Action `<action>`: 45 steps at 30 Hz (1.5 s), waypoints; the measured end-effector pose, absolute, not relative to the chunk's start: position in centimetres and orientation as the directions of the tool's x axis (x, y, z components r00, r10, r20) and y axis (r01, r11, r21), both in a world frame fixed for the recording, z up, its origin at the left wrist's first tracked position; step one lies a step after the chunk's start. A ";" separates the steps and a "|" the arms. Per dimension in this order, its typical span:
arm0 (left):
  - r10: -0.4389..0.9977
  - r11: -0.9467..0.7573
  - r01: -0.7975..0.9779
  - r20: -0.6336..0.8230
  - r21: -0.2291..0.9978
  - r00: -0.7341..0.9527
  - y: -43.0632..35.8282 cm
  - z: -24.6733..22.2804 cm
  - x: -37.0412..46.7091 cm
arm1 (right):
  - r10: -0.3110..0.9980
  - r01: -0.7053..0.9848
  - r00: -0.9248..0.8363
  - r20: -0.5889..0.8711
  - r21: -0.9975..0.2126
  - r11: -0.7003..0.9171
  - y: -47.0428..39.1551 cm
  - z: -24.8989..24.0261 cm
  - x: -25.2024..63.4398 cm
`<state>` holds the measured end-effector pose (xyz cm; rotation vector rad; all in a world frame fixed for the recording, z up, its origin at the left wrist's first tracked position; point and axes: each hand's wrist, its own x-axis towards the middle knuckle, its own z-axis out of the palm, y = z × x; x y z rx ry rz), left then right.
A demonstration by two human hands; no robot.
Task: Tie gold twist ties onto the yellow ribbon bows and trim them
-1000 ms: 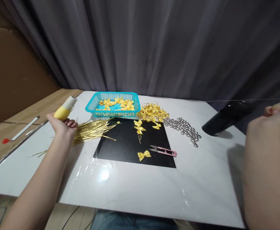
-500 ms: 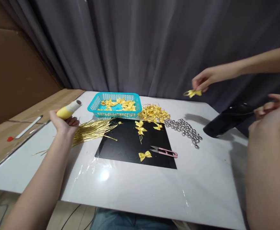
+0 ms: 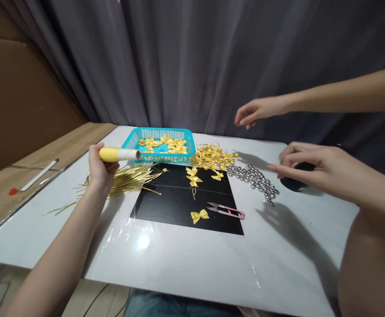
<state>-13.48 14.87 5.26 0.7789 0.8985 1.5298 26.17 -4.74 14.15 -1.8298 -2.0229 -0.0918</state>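
Note:
My left hand [image 3: 102, 169] is wrapped round a cone of yellow thread [image 3: 111, 154], its pale tube end pointing right, above the bundle of gold twist ties [image 3: 129, 179]. My right hand [image 3: 314, 169] hovers over the right side of the table with fingers curled toward the thumb; what they pinch, if anything, is too small to make out. A thin pale line, like a thread, crosses the black mat [image 3: 169, 207]; its ends cannot be traced. On the mat lie a yellow ribbon bow [image 3: 199, 216], more small bows and pink-handled thread snips [image 3: 227, 210].
Another person's hand [image 3: 250, 113] reaches in from the right, above a heap of yellow bows [image 3: 212, 156]. A turquoise basket [image 3: 159, 157] holds more bows. Silver beads [image 3: 254, 178] lie right of the mat. A black object [image 3: 296, 178] stands partly behind my right hand.
My left hand has moved right with the thread cone, which now points right. My right hand has come forward and left. The other person's hand has moved left and let go of a bow.

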 end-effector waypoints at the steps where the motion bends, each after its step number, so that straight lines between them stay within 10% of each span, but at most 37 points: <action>1: 0.990 -0.077 -0.481 0.009 0.873 -0.141 14.7 5.3 -13.2 | 0.914 0.980 -0.053 0.402 -0.154 0.125 -4.9 14.4 25.7; 14: 0.998 -0.047 -0.439 0.061 0.897 0.018 13.4 3.7 -9.9 | 0.398 0.986 0.147 0.906 -0.164 0.010 -4.4 14.9 23.1; 17: 0.990 0.006 -0.448 0.059 0.894 0.131 12.1 3.4 -8.6 | 0.565 0.901 0.256 0.784 -0.405 0.154 -4.5 15.4 23.3; 22: 0.913 0.093 -0.421 0.092 0.902 0.398 9.5 3.1 -7.1 | 0.894 0.267 0.114 0.433 -0.880 0.392 -3.8 14.7 21.6; 30: 0.803 0.270 -0.408 0.029 0.872 0.596 7.7 2.4 -6.4 | 0.971 -0.013 -0.224 0.086 -0.996 0.085 0.2 6.3 12.5; 45: 0.800 0.397 -0.391 -0.104 0.831 0.591 7.8 2.5 -6.0 | 0.990 0.044 -0.097 0.100 -0.994 0.105 -0.5 10.0 16.6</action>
